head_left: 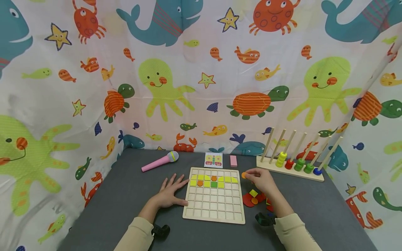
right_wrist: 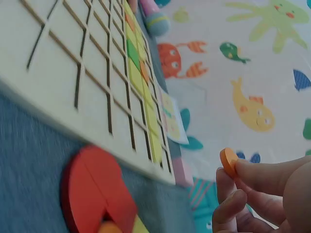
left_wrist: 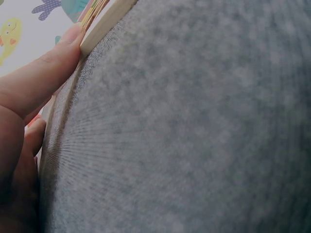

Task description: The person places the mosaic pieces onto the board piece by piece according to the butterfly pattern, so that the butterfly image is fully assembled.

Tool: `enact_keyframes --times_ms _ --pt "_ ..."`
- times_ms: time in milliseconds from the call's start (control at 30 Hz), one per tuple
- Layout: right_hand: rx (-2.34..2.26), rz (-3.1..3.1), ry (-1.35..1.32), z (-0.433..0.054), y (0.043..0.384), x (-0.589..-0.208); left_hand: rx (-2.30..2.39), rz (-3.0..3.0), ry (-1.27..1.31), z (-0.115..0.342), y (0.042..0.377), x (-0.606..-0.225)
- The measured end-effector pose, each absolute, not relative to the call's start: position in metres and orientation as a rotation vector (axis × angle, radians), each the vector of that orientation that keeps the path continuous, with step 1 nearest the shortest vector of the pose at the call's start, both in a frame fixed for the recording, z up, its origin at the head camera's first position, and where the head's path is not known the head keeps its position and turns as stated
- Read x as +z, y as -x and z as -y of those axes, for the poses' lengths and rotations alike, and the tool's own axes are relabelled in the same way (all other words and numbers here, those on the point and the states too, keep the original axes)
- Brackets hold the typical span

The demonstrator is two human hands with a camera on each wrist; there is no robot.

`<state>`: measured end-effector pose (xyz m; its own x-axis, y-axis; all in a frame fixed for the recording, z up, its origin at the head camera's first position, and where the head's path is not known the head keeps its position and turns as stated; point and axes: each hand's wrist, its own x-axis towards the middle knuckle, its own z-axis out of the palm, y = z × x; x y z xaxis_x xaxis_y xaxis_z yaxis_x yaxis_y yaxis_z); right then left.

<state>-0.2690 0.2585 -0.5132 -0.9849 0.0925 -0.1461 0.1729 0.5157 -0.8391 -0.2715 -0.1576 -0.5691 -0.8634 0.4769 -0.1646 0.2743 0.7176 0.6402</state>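
Right of centre, the right hand (head_left: 260,178) pinches a round orange disc (head_left: 243,175) beside the pale wooden grid board (head_left: 213,212); the left hand (head_left: 167,195), fingers spread, touches its left edge. Marks on the beige fabric right sleeve (head_left: 295,232) are illegible.

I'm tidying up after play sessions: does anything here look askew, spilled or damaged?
I see no clear damage. Only the loose pieces look untidy: they lie heaped and overlapping on the table, right of the grid board, whereas the tiles on it sit in rows.
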Motion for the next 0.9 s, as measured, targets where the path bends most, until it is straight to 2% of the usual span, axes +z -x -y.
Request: enact_keyframes --times_ms 467,900 --pt "-1.437 -2.678 -0.074 -0.213 0.269 -0.529 0.887 -2.612 -0.566 0.158 0.271 -0.566" --pt "-1.191 -2.831 -0.115 -0.193 0.273 -0.535 0.874 -2.614 -0.564 0.156 0.272 -0.565"
